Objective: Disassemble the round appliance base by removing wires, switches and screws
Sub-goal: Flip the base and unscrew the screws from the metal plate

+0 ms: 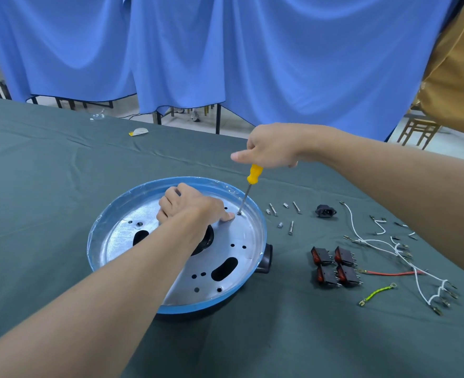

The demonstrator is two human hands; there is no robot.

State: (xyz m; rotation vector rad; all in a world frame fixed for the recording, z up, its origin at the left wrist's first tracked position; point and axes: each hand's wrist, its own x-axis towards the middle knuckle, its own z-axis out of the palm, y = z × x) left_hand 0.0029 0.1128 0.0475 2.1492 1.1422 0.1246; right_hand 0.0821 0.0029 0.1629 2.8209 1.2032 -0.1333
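Grey-green cloth covered the desk [48,186], which filled the lower two thirds of the frame. The round appliance base [241,241], a blue-rimmed silver plate, sat at lower centre.

The left hand [192,205] rested on the plate with its fingers curled under and its thumb pressed beside a screw. Whether those fingers gripped anything could not be told. The right hand [271,148], above centre, had its fingers wrapped around the yellow-handled screwdriver [254,174], whose tip was seated in that screw near the plate's upper right edge.

At right lay the parts already taken out:
- a tangle of wires [389,246]
- four switches [334,266]
- a black socket [325,211]
- several loose screws [282,214]

The job looked mostly done. At least this one screw was left, and the other holes in the plate appeared empty.
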